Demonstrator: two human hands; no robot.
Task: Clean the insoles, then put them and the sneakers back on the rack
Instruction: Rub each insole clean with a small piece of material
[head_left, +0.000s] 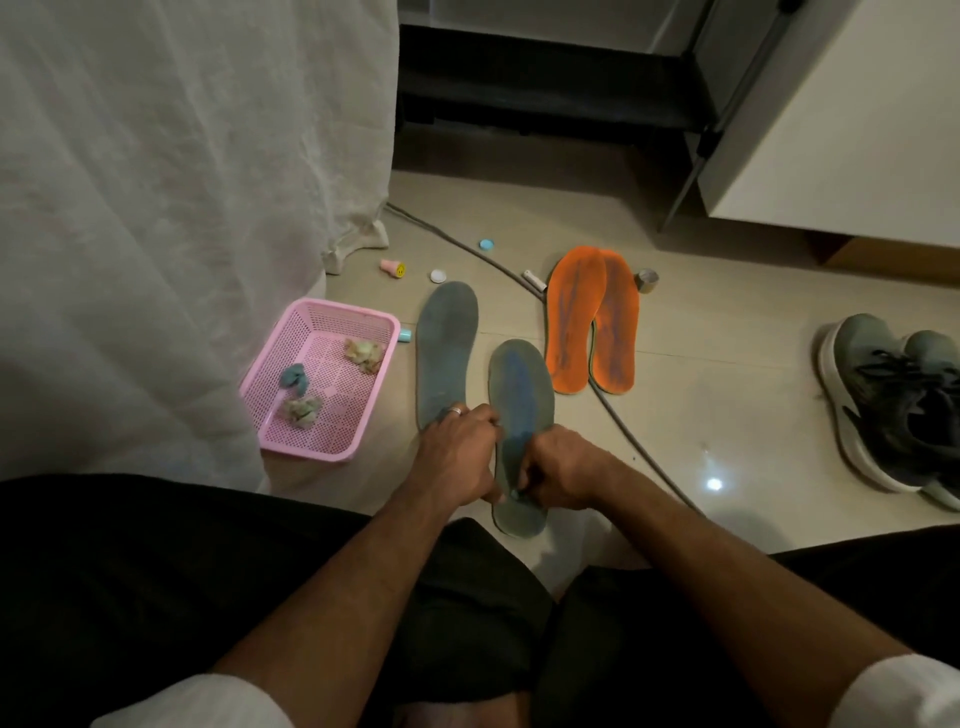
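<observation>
Two grey-blue insoles lie on the tiled floor in front of me. The right one (521, 395) is gripped at its edge by my left hand (457, 452), which wears a ring. My right hand (558, 470) presses a small bluish wipe onto its heel end. The left grey-blue insole (447, 348) lies flat beside it, untouched. A pair of orange insoles (592, 317) lies side by side further back. Two grey sneakers (893, 395) with black laces sit at the far right.
A pink plastic basket (332, 317) at the left holds crumpled used wipes. A grey cable (613, 415) runs across the floor under the orange insoles. Small caps, a pink stamp and a tape roll (647, 280) are scattered behind. A white curtain hangs left; a dark rack stands at the back.
</observation>
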